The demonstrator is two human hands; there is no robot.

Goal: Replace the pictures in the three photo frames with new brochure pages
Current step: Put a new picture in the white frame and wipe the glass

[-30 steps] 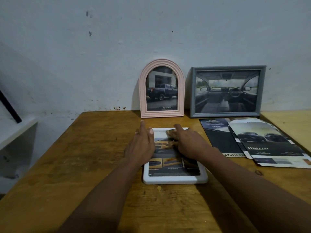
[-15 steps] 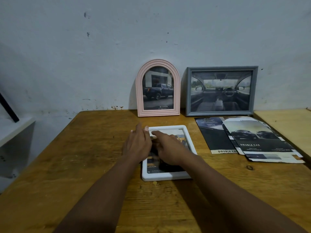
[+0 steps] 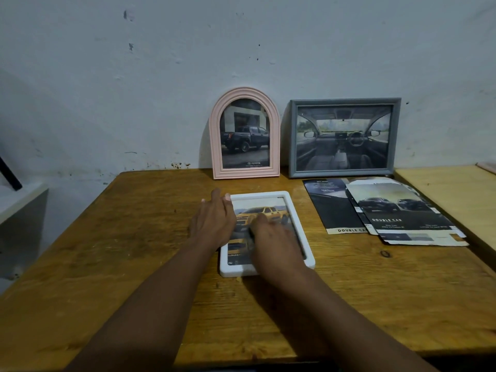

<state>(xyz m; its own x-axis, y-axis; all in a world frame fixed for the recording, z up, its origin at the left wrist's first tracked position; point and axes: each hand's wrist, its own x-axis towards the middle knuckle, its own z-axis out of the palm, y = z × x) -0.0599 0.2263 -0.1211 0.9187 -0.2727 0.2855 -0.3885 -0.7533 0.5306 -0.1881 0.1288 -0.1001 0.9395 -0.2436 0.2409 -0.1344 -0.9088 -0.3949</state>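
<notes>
A white frame (image 3: 295, 210) lies flat on the wooden table (image 3: 134, 237) with a yellow-truck brochure page (image 3: 265, 212) in it. My left hand (image 3: 214, 221) rests flat on the frame's left edge, fingers together. My right hand (image 3: 276, 237) lies palm down on the page inside the frame, covering its lower half. A pink arched frame (image 3: 245, 134) with a dark pickup picture and a grey rectangular frame (image 3: 343, 138) with a car-interior picture lean upright against the wall. Loose brochure pages (image 3: 389, 210) lie to the right.
A white wall stands right behind the table. A second, lighter table (image 3: 451, 194) adjoins on the right. A white shelf (image 3: 21, 200) with a dark rod sits at the left, below table height.
My right hand slid from the frame's upper middle down toward its lower half, uncovering the yellow truck. The view shifted slightly left and closer. My left hand stayed at the left edge.
</notes>
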